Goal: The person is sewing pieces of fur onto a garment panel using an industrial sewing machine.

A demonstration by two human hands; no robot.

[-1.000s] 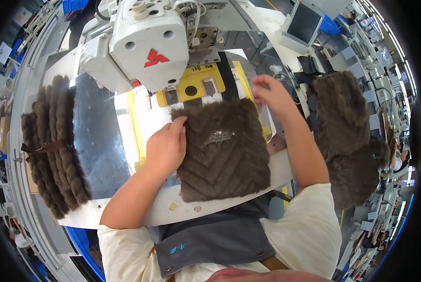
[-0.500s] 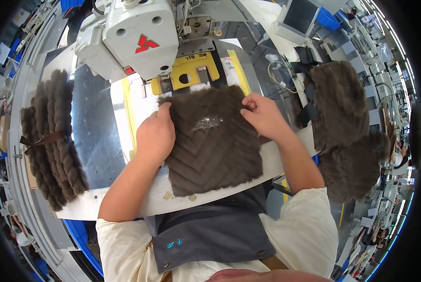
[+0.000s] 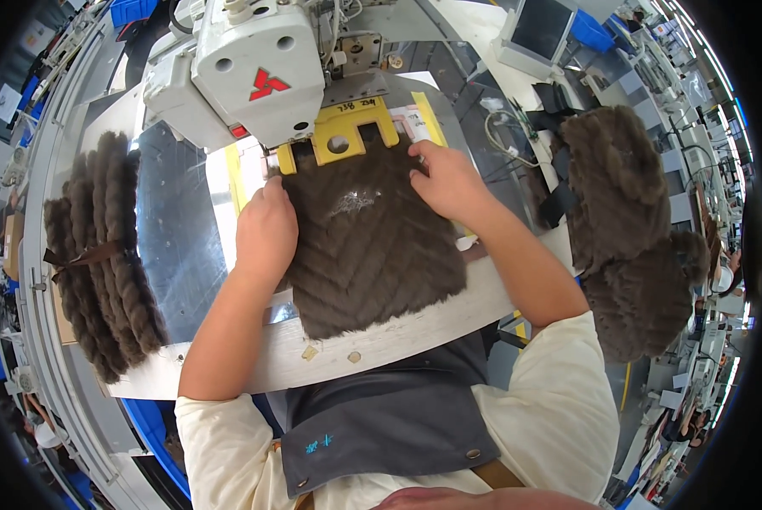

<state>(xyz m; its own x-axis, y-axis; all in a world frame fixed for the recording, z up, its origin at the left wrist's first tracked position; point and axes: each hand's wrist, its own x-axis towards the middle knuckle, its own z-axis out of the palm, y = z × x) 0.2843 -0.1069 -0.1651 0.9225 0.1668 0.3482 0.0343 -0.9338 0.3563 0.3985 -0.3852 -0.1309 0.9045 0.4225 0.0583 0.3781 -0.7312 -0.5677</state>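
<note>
A dark brown fur panel [image 3: 372,255] with chevron ridges lies on the machine's work surface, a shiny clear patch near its upper middle. Its far edge runs beneath the notched yellow clamp plate [image 3: 340,146] of a white sewing machine [image 3: 258,68]. At the panel's far left corner, my left hand [image 3: 266,225] is closed, pinching the edge. My right hand [image 3: 451,183] grips the far right corner between thumb and fingers, close beside the plate. The fur under both sets of fingertips is partly hidden.
Bundled brown fur strips [image 3: 100,255], tied with a dark band, lie at the left. Stacked brown fur pieces [image 3: 615,187] sit at the right. A monitor [image 3: 538,30] stands at the far right, and cables [image 3: 504,140] lie near it. Blue bin [image 3: 147,425] below the table's left edge.
Both hands have pushed the fur panel away from me, so its far edge has slid from in front of the yellow plate to beneath it.
</note>
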